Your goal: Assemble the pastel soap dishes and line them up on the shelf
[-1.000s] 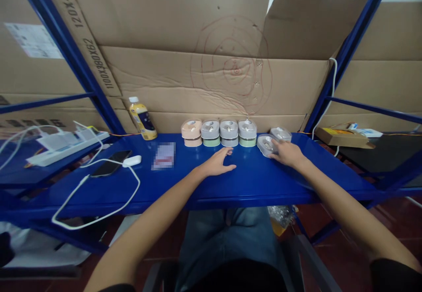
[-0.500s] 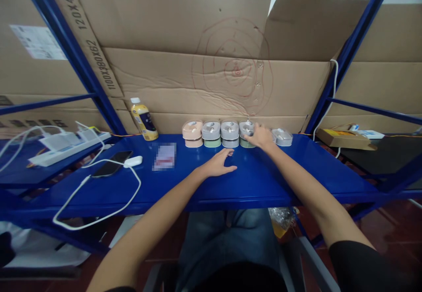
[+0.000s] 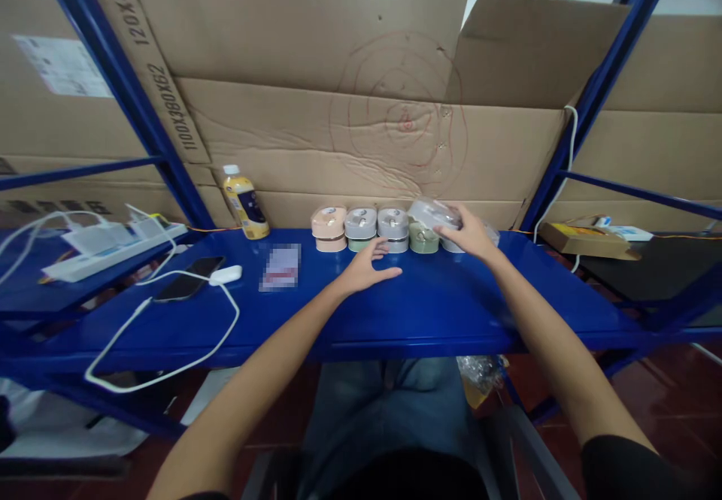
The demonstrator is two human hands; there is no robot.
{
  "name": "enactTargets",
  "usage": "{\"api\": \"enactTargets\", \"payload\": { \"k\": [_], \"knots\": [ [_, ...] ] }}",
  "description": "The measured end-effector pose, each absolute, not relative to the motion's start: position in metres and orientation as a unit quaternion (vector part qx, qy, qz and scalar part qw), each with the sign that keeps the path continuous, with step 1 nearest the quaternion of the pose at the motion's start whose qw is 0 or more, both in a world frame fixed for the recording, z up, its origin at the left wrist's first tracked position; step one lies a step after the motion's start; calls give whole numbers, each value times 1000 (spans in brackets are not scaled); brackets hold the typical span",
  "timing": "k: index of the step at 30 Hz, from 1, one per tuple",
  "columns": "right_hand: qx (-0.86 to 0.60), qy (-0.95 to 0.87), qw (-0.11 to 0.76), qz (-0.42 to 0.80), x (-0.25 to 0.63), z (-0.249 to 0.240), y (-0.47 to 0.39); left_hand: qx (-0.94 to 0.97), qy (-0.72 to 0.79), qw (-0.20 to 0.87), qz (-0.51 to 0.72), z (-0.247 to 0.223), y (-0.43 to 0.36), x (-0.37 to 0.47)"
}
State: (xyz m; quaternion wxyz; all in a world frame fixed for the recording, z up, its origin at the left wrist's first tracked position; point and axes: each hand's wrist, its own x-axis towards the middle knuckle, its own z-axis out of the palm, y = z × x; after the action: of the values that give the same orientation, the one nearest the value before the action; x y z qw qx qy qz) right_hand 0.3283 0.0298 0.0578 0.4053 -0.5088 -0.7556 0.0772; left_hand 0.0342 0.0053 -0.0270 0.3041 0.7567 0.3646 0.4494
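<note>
My right hand (image 3: 472, 234) grips a grey lidded container (image 3: 432, 213) by its right end. It is raised and tilted above a green container (image 3: 423, 239) that stands on the blue table. Over the table, my left hand (image 3: 364, 270) has its thumb and fingers apart and holds nothing. Nearest to it are a grey stack (image 3: 393, 222) and a stack with a grey box on a green one (image 3: 360, 222). A peach stack (image 3: 329, 222) is at the row's left end. Partly behind my right hand sits another pale container (image 3: 451, 246).
A yellow bottle (image 3: 247, 203) stands at the back left. Before it lie a blurred-out card (image 3: 281, 267), a dark phone (image 3: 189, 278) and a white cable (image 3: 234, 319). A power strip (image 3: 113, 256) is further left. Cardboard (image 3: 282, 124) walls the back; blue posts (image 3: 601, 86) flank the table.
My right hand has lifted the grey container off the green one and moved right, tilting it. My left hand has shifted slightly, its fingers spreading more.
</note>
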Motion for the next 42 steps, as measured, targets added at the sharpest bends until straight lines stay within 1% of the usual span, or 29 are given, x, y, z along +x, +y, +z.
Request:
{"api": "enactTargets", "payload": {
  "k": [2,5,7,10,14,17,20,24,26,28,32,36,39,42],
  "knots": [
    [-396,-832,358,147,337,53,9,744,340,340,463,-24,7,30],
    [-292,-897,261,204,336,32,-9,772,310,364,419,-20,4,27],
    [-264,-912,233,211,332,15,-12,804,304,358,365,-19,-3,29],
    [-240,-922,220,209,328,0,-8,844,324,308,298,-18,-11,33],
    [-262,-929,204,164,318,-1,-6,856,348,247,291,-19,-14,38],
    [-296,-921,222,118,304,2,-8,856,341,240,306,-20,-12,38],
    [-276,-918,260,113,297,4,-4,850,347,231,321,-20,-10,35],
    [-258,-868,386,178,315,6,9,853,352,197,331,-21,-8,31],
    [-284,-822,448,209,328,6,16,866,345,179,314,-21,-8,31],
    [-314,-782,487,229,335,4,21,874,348,166,295,-21,-9,31],
    [-341,-757,507,231,337,1,27,864,358,163,315,-20,-9,32],
    [-364,-742,514,231,335,-1,29,812,398,158,396,-15,1,21],
    [-383,-715,528,253,337,0,30,768,438,129,449,-7,6,11],
    [-389,-709,532,251,341,3,31,775,439,111,442,-1,2,9]
  ]
}}
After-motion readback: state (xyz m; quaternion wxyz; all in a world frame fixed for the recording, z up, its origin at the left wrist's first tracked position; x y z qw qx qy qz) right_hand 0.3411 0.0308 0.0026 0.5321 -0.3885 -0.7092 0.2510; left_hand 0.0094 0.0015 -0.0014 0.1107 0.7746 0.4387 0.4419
